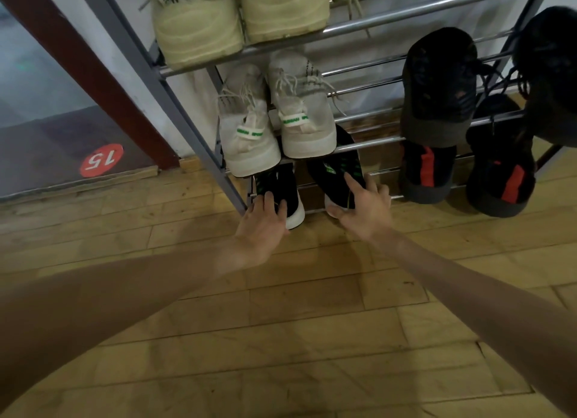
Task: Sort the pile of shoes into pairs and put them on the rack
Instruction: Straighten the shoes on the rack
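Observation:
Two black shoes with green marks and white soles sit heel-out on the bottom shelf of the metal rack (199,143). My left hand (263,227) rests its fingers on the heel of the left black shoe (292,199). My right hand (363,207) lies on the heel of the right black shoe (335,168), fingers spread over it. Whether either hand grips its shoe or only touches it is unclear. Above them stands a pair of white shoes (274,127) with green heel tabs. A pale yellow pair (237,21) fills the shelf above that.
On the rack's right side hang two black shoes (437,86) and, lower, a black pair with red heel stripes (462,174). Wooden floor (296,339) lies in front. A dark red door frame and a red "15" sticker (101,160) are at left.

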Available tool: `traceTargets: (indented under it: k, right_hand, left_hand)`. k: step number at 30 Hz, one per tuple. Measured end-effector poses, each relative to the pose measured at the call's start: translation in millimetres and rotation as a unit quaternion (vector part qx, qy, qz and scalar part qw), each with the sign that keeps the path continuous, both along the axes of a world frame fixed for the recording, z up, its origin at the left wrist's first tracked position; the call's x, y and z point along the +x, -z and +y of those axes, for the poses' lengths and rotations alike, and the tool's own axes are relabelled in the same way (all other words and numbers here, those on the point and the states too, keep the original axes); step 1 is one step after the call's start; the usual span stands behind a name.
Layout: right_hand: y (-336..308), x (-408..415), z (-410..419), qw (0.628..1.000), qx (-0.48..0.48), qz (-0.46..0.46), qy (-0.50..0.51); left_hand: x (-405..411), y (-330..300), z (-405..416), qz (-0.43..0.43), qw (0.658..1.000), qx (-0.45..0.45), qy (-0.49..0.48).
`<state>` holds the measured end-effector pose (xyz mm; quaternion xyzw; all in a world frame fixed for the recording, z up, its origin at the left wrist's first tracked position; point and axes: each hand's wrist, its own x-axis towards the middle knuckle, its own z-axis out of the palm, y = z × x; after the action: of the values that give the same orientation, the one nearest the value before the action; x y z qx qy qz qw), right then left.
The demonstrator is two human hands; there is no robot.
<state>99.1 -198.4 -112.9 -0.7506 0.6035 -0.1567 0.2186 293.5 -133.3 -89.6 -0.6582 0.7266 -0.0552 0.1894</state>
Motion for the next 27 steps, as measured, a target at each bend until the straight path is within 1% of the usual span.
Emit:
traceTargets:
  k: [6,9,12,17,19,23,27]
  right_hand:
    - [7.2,1.9,9.8,0.999,-0.022,-0.031,0.005]
    - [13.1,6.0,17.2,0.999,-0.035,-0.029,0.002]
    - [15.4,11.5,18.1,0.998,-0.047,-0.031,0.004]
    - [16.1,21.8,15.8,0.998,-0.055,-0.017,-0.017]
    - [15.9,24.1,11.6,0.997,-0.057,-0.001,-0.044]
    - [19.4,22.9,4.9,0.996,-0.056,0.005,-0.065]
    - [14.6,16.6,1.3,0.995,-0.043,0.007,-0.094]
  left_hand:
    - [5.4,8.9,-3.8,-0.016,0.999,-0.024,0.019]
    - [16.6,9.3,-4.4,-0.025,0.999,-0.037,0.009]
    - [28.9,6.3,-8.3,-0.039,0.999,-0.025,0.028]
    - [21.6,9.8,-3.7,-0.057,0.998,-0.033,0.01]
    - [18.6,10.5,-2.3,-0.054,0.997,-0.052,0.021]
    - [15.8,5.0,-3.5,-0.033,0.998,-0.054,-0.009]
    - [11.4,8.3,-2.8,0.007,0.999,-0.034,-0.023]
